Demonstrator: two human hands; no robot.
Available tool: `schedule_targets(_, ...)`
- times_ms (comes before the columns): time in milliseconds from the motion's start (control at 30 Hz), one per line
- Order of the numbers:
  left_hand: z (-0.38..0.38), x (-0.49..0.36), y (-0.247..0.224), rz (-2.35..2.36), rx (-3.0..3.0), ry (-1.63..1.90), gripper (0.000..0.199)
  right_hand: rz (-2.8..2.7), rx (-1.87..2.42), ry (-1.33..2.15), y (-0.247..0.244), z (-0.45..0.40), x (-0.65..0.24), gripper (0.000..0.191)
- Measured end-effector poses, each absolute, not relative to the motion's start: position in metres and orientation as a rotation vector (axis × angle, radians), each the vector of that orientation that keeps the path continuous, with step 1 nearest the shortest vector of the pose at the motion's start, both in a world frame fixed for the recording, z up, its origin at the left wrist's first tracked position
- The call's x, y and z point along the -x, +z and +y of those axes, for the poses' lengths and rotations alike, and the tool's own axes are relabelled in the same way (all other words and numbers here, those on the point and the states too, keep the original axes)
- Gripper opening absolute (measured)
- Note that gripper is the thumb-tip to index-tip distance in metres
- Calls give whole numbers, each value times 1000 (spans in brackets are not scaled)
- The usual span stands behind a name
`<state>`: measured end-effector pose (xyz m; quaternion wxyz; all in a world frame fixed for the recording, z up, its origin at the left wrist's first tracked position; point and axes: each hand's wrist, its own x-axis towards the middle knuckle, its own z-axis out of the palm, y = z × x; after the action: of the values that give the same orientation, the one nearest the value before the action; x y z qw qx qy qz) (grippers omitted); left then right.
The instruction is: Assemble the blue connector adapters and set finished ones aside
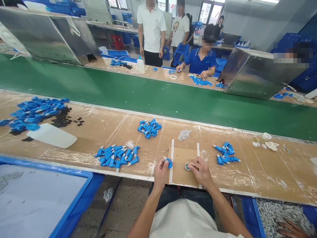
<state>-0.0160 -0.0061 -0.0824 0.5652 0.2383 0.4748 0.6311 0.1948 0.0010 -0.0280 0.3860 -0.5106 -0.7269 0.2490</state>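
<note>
My left hand (pixel 161 173) is closed, with a small blue plastic part (pixel 169 162) pinched between thumb and fingers. Beside the brown cardboard sheet (pixel 182 153), the part sits over a white tape strip. At a small round dish (pixel 187 166) on the cardboard, my right hand (pixel 202 172) has its fingertips pinched together; whatever they hold is too small to make out. Left of my hands lies a pile of blue parts (pixel 117 156), and another blue pile (pixel 150 128) is farther back. Small pale pieces (pixel 184 135) are heaped behind the cardboard.
More blue parts (pixel 226 153) lie to the right. A white bottle (pixel 53 135) rests on its side near black pieces (pixel 61 117). Beyond runs a green belt (pixel 128 87); a person in blue (pixel 203 61) works across it. Another person's hand (pixel 288 228) is at lower right.
</note>
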Motion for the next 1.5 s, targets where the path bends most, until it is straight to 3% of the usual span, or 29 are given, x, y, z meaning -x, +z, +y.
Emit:
schedule_targets(267, -6, 16, -67, 1024, -454, 1485, 56, -1793, 1321, 720, -21, 2, -197, 36)
schedule_targets(700, -11, 8, -36, 877, -280, 1416, 43, -1541, 1404, 839, -21, 4, -200, 25)
schedule_targets(1033, -8, 3, -31, 858, -273, 1196, 46, -1132, 1329, 1089, -22, 9, -196, 40)
schedule_targets(1500, -18, 7, -1, 645, -266, 971, 42, -1611, 1164, 579, 51, -19, -165, 14)
